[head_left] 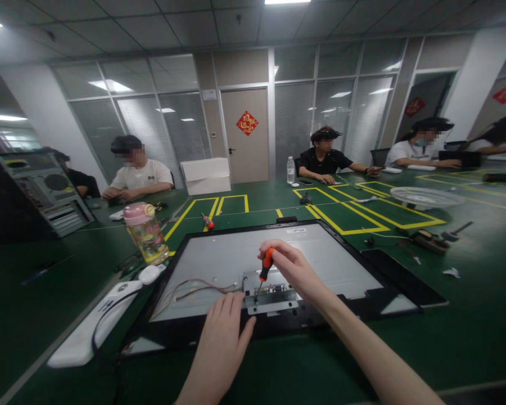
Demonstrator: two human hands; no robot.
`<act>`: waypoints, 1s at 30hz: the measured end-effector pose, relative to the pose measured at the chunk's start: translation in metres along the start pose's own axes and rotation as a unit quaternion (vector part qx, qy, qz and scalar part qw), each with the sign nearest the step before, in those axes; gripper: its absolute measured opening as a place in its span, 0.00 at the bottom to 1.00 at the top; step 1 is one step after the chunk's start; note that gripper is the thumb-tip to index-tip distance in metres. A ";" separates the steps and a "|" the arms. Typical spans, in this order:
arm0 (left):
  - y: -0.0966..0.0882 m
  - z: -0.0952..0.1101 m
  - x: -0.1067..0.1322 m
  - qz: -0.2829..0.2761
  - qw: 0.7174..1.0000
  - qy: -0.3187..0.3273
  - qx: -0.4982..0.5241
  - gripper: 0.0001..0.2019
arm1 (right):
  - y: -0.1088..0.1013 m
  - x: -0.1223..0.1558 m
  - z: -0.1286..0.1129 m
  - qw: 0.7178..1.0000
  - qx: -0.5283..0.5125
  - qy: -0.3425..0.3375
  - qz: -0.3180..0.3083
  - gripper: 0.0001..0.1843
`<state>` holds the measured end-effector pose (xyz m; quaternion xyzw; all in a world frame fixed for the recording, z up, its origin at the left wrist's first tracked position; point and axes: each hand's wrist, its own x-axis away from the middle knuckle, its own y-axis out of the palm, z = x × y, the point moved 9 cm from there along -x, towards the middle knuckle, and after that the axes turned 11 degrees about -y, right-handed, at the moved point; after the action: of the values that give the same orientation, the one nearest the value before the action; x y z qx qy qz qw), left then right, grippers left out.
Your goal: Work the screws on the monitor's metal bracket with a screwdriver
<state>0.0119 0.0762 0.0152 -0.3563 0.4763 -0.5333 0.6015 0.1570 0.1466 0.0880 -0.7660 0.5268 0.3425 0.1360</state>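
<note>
A flat monitor panel [333, 253] lies back side up on the green table, framed in black. My right hand [293, 270] is closed round an orange-handled screwdriver [265, 267], its tip down on the small metal circuit-board cover [272, 292] near the panel's front edge. My left hand [223, 343] rests flat with fingers stretched out on the panel's lower edge, just left of the cover. Thin wires [194, 287] run from the cover to the left across the panel.
A pink-lidded bottle [145, 233] stands left of the panel, beside a white part with a cable [93, 326]. An open computer case [37, 194] sits far left. Tools [430, 239] and a white fan grille [425, 197] lie right. Several people sit at the far side.
</note>
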 end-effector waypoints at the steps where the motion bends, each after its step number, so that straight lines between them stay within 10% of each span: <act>1: 0.000 0.000 0.000 0.000 1.000 0.001 0.000 0.17 | -0.002 -0.001 -0.001 1.000 0.012 -0.011 0.005 0.13; 15: -0.003 0.001 0.000 0.023 1.000 0.012 -0.002 0.16 | 0.000 -0.002 -0.004 1.000 0.007 -0.001 -0.020 0.18; 24: 0.000 -0.001 0.000 0.025 1.000 0.014 0.008 0.16 | -0.013 -0.001 -0.022 0.969 0.225 -0.091 0.037 0.10; 30: 0.004 -0.003 0.000 0.007 1.000 0.011 0.016 0.17 | 0.002 0.002 -0.006 0.997 0.068 -0.017 -0.037 0.21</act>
<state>0.0105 0.0772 0.0112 -0.3374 0.4771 -0.5407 0.6051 0.1582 0.1410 0.0911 -0.7682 0.5178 0.3131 0.2094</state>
